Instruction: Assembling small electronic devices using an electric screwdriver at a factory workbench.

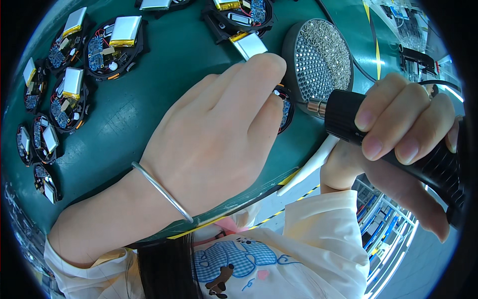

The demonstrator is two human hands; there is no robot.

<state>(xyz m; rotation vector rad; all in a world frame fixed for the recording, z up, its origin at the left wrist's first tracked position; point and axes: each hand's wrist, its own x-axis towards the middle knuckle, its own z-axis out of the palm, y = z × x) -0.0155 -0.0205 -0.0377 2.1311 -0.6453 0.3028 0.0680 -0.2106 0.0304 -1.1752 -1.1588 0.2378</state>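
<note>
My right hand (403, 119) is wrapped around a black electric screwdriver (343, 117), whose metal nose points left at the near rim of a round screw dish (290, 52). Whether the bit touches a screw there is hidden. My left hand (214, 124), palm down with fingers curled, covers most of a round black device (286, 112) with a blue circuit board. Only its right edge shows past my fingers. A silver battery pack (250, 46) with yellow tape sticks out beyond my knuckles.
Small silver screws (328, 47) heap over the dish's perforated plate. Several similar devices (112, 50) with batteries lie along the left of the green table (164, 50), and another (249, 15) sits at the back. A black cable (361, 72) runs behind the dish.
</note>
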